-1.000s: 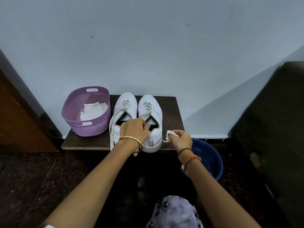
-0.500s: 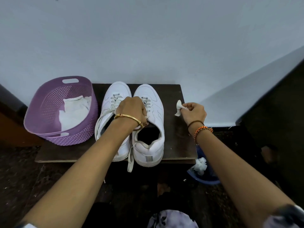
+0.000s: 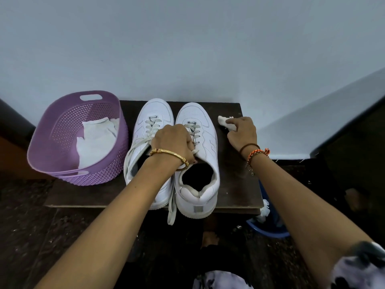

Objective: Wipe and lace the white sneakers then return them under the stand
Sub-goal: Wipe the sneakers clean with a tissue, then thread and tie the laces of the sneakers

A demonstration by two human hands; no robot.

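Two white sneakers stand side by side on a dark wooden stand (image 3: 237,184), toes toward the wall. My left hand (image 3: 173,142) rests across both, gripping the tongue and laces of the right sneaker (image 3: 205,184); it partly hides the left sneaker (image 3: 150,115). Loose laces trail from the left sneaker, and one end hangs over the stand's front edge. My right hand (image 3: 241,132) pinches a small white wipe (image 3: 226,123) and presses it on the stand just right of the right sneaker's toe.
A purple perforated basket (image 3: 62,126) with a white cloth (image 3: 94,140) inside sits on the stand's left end. A blue basin (image 3: 268,230) with a white rag sits on the dark floor under the stand's right corner. A pale wall rises behind.
The view has moved closer and tilted down. My right hand has carried the wipe from the stand's front edge up past the right sneaker's side to the toe end. My left hand stays on the sneakers.
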